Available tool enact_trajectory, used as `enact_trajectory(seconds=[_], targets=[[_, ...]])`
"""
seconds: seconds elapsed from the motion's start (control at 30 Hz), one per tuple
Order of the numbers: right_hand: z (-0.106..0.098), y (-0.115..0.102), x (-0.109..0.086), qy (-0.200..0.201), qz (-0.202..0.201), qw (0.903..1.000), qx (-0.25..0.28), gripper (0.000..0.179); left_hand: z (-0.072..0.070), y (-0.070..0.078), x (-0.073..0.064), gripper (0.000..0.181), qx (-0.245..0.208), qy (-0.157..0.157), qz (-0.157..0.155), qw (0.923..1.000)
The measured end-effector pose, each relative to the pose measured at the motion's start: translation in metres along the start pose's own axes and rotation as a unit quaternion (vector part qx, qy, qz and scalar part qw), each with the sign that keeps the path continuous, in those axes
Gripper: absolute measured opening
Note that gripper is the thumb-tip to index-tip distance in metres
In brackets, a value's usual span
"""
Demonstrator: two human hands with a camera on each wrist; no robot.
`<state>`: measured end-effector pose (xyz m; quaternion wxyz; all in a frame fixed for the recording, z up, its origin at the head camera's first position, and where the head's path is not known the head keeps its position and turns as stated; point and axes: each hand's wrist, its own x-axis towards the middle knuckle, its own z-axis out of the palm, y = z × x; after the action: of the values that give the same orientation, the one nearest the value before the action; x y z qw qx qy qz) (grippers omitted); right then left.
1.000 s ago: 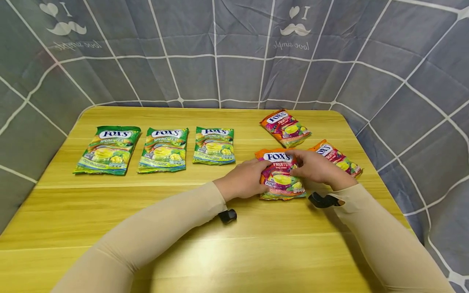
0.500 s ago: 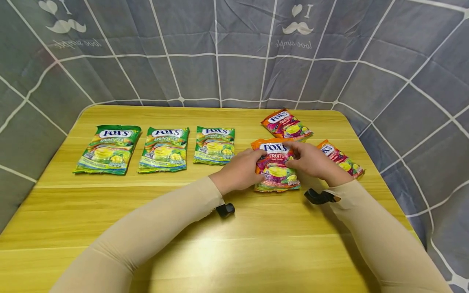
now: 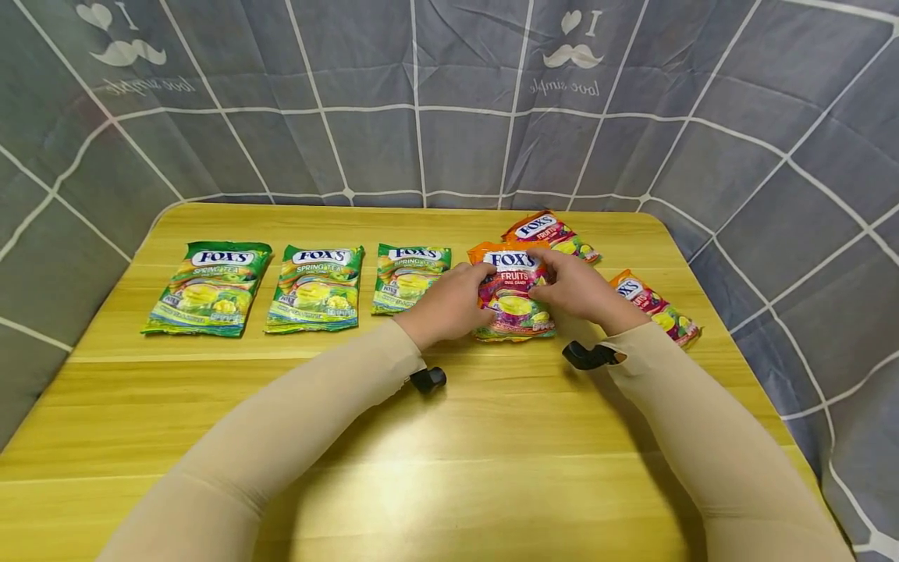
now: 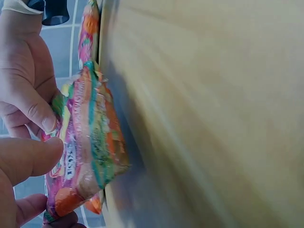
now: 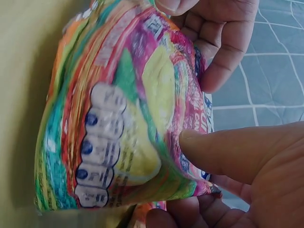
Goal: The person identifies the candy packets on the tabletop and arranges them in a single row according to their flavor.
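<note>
Both hands grip a red-and-orange bag of Fox's Fruits candy (image 3: 514,306) right of the table's middle. My left hand (image 3: 451,309) has its left side and my right hand (image 3: 581,287) its right side. In the left wrist view, the left thumb (image 4: 35,159) presses the front while other fingers curl behind. The right thumb (image 5: 213,147) lies on the bag's face in the right wrist view, fingers partly hidden behind. The bag's lower edge (image 4: 111,128) hangs close over the wood, tilted. A second Fruits bag (image 3: 551,234) lies partly hidden behind it.
A third Fruits bag (image 3: 655,308) lies slanted to the right of the right hand. Three green Spring Tea candy bags (image 3: 208,289) form a row on the left; the nearest one (image 3: 410,277) is beside my left hand. A grey checked curtain (image 3: 463,148) surrounds the table (image 3: 449,460).
Both hands have carried the Fruits bag away from me and slightly left. It now overlaps the rear Fruits bag in the head view. The other bags stay where they were.
</note>
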<state>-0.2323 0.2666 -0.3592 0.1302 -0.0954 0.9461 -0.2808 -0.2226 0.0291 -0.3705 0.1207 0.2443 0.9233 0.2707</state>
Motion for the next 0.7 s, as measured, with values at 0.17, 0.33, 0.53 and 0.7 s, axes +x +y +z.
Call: enact_trajectory(seconds=[0.17, 0.33, 0.53, 0.7], targets=[[0.000, -0.003, 0.014, -0.002, 0.010, 0.9999, 0.004, 0.079, -0.005, -0.004, 0.010, 0.081, 0.002, -0.003, -0.021, 0.9998], [0.002, -0.003, 0.025, -0.011, 0.015, 0.9998, 0.002, 0.081, -0.009, -0.011, 0.020, 0.085, 0.005, -0.012, -0.037, 0.9992], [0.010, 0.004, 0.034, -0.048, -0.002, 0.9987, 0.016, 0.086, -0.011, -0.020, 0.029, 0.090, 0.043, -0.026, -0.043, 0.9978], [0.016, 0.010, 0.035, -0.075, 0.002, 0.9972, -0.001, 0.085, -0.009, -0.026, 0.031, 0.093, 0.073, -0.045, -0.042, 0.9954]])
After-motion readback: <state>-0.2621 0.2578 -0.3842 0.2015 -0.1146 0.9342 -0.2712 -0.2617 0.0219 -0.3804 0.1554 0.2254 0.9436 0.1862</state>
